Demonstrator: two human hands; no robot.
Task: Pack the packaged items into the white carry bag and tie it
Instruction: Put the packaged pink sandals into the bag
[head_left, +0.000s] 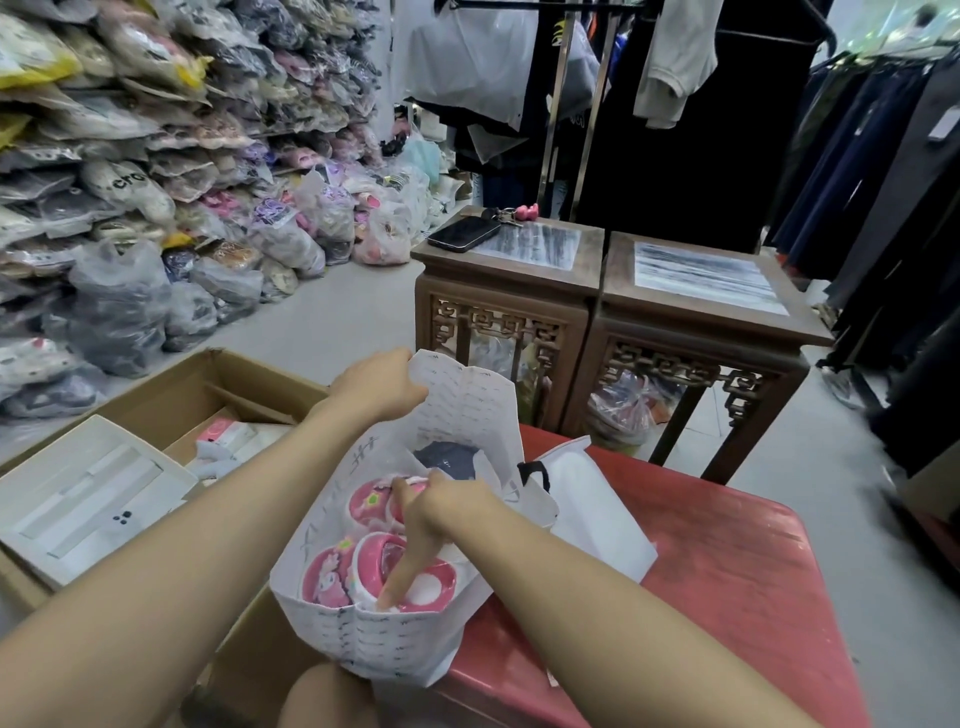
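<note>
— What sort of place is this?
— A shop that sells shoes and clothes.
— What shows it?
— Bagged shoes (130, 182) are stacked high along the left wall, with fuller sacks (114, 306) on the floor below. Garments (857, 171) hang from a metal rack (558, 104) on the right. An open cardboard box (171, 389) holds boxed stock (78, 499).
</note>
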